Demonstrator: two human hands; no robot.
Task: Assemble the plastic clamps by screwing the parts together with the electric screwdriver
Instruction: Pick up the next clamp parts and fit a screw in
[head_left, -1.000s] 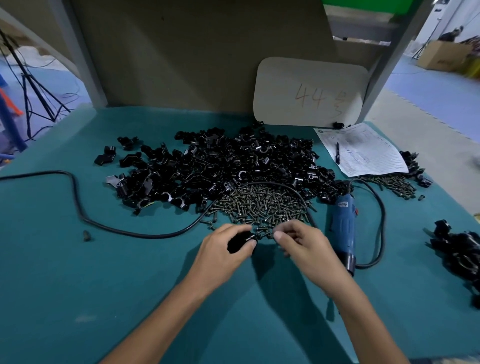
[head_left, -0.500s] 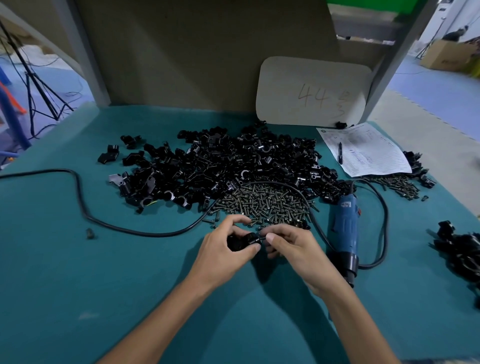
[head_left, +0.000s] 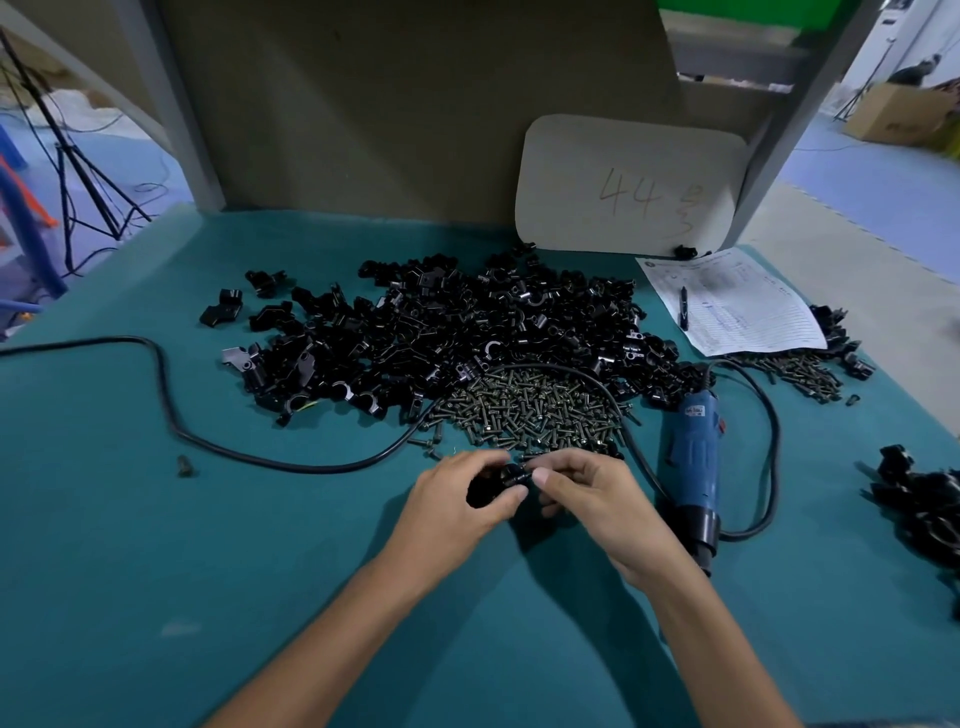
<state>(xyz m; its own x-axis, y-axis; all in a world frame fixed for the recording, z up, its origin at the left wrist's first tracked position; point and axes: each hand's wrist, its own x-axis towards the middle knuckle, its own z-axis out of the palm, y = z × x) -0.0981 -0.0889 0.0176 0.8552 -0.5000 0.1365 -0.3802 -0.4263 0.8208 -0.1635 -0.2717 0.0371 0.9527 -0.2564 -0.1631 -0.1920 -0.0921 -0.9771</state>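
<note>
Head view: left hand (head_left: 457, 506) gripping a black clamp (head_left: 493, 484) above the bench (head_left: 156, 571); right hand (head_left: 597, 501) fingers (head_left: 544, 475) pinching its other end.

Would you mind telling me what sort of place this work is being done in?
Probably a factory assembly bench: a heap of black plastic parts and loose screws, with a blue electric screwdriver beside them.

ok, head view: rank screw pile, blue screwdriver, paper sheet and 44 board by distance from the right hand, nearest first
1. Screw pile: just beyond the right hand.
2. Blue screwdriver: lying to its right.
3. Paper sheet: back right.
4. 44 board: farthest, against the back panel.
</note>
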